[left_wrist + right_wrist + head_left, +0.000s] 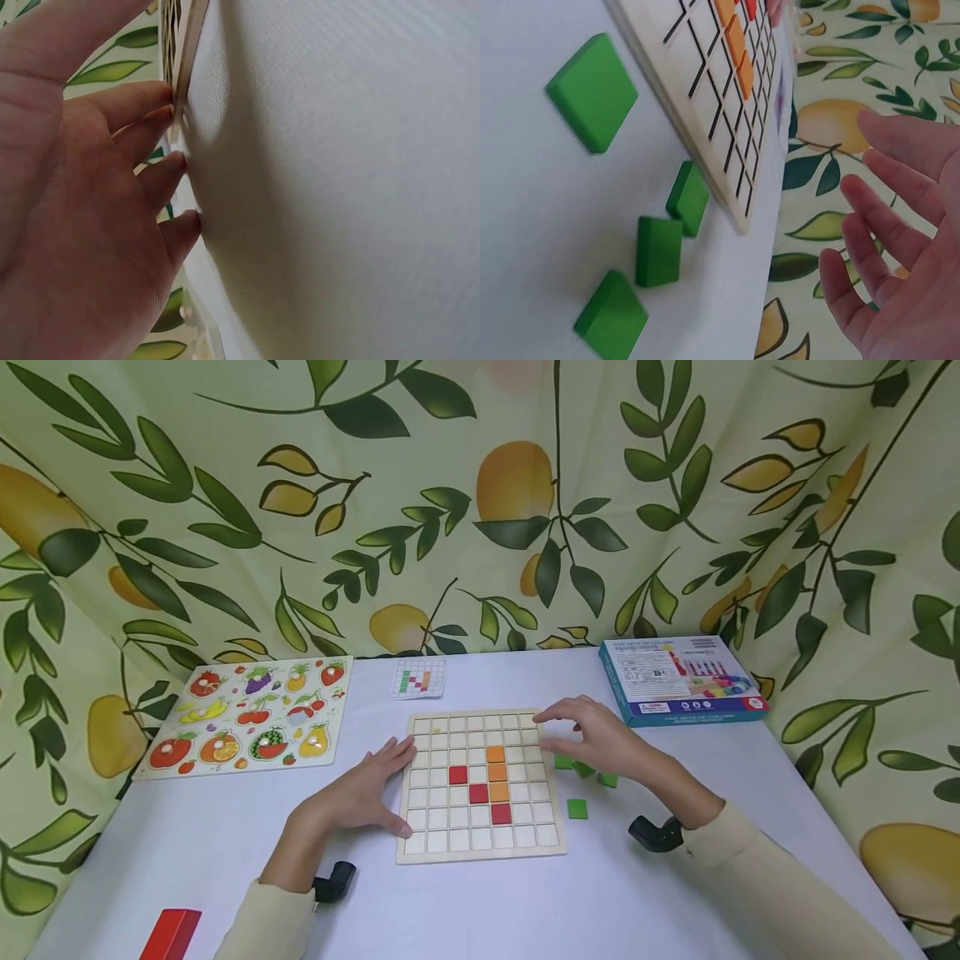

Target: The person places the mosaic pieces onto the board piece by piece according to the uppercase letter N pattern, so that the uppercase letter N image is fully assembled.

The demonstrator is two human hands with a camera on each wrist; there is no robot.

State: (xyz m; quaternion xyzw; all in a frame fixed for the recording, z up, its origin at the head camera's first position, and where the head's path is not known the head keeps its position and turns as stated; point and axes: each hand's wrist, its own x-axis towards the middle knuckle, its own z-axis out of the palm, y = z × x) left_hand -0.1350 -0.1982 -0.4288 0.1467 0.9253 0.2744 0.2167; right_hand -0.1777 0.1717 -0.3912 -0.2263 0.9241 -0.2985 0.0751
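Note:
A wooden grid board (438, 842) lies on the table between the hands. Three red tiles (458, 774) step diagonally across its cells, and three orange tiles (496, 772) form a column. My left hand (354, 789) is at the board's left side, fingers spread, with the thumb on the near left corner and fingertips at the left edge. Above the far right corner is my right hand (600, 735); its fingers are loosely bent and hold nothing in the right wrist view. Several green tiles (592, 94) lie on the cloth beside the board's right edge, one apart from the others.
Behind the board lies a small pattern card (417, 679) with coloured squares. A fruit puzzle board (247, 714) is at the back left, a blue box (682, 681) at the back right. A red block (171, 935) sits at the near left. A leaf-patterned curtain (420, 527) hangs behind.

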